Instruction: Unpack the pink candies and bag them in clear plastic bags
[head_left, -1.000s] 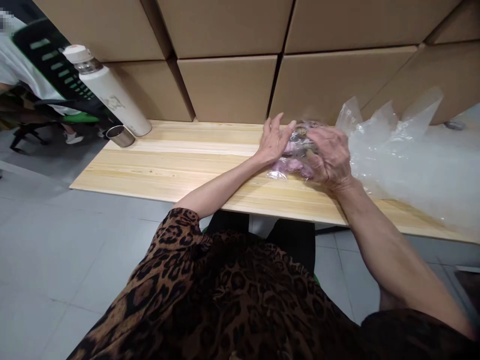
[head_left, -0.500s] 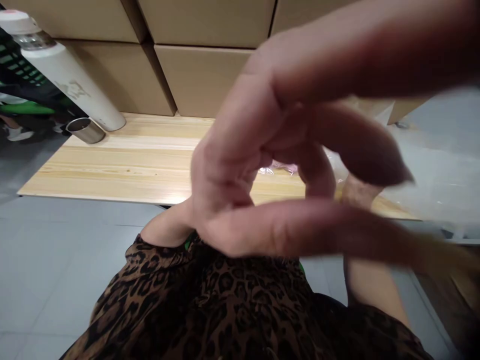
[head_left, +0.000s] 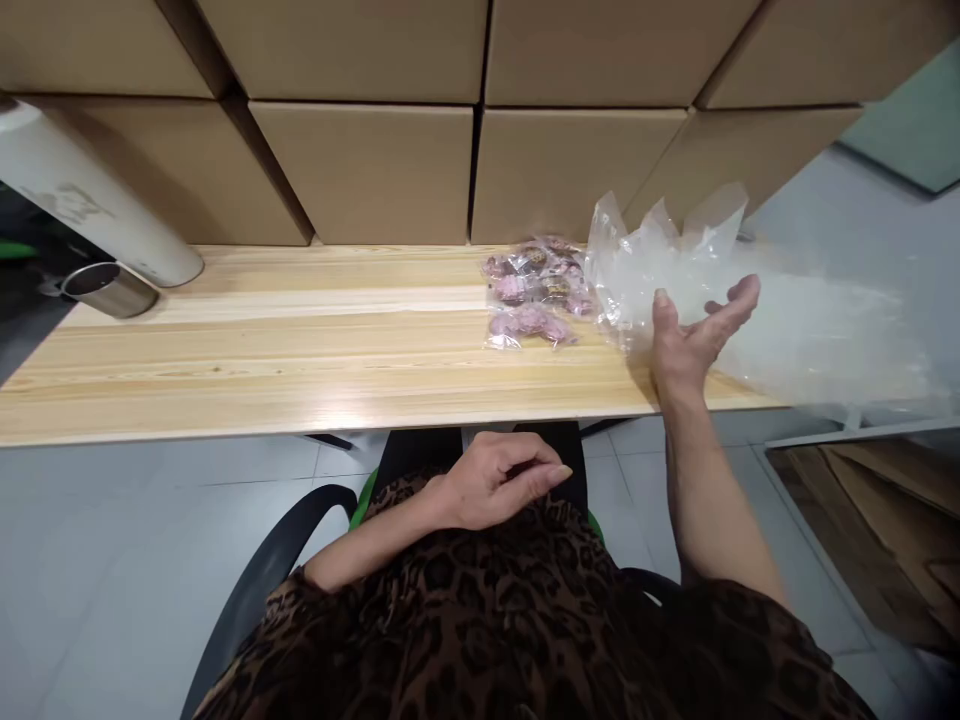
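Note:
My left hand (head_left: 501, 482) is in front of my lap, below the table edge. Its fingers are curled, with the thumb against the index finger and nothing visible in it. Over the table's right part, my right hand (head_left: 691, 345) is open, its thumb and fingers apart. A pile of clear plastic bags (head_left: 645, 265) lies beside and beyond it, spreading to the right. Whether the hand touches the plastic, I cannot tell. Left of the pile are several small clear packets with pink contents (head_left: 531, 322) on the wooden table (head_left: 300, 340).
Brown cardboard boxes (head_left: 360, 175) are stacked along the back of the table. A tall white bottle (head_left: 112, 205) and a metal cup (head_left: 111, 290) stand at the left end. Flattened cardboard (head_left: 877, 520) is low on the right. A chair armrest (head_left: 255, 580) is beside my left arm.
My left hand, large and blurred close to the camera before, is now down at my lap. The view has shifted right, showing the packets and plastic bags. My right hand is now plainly visible.

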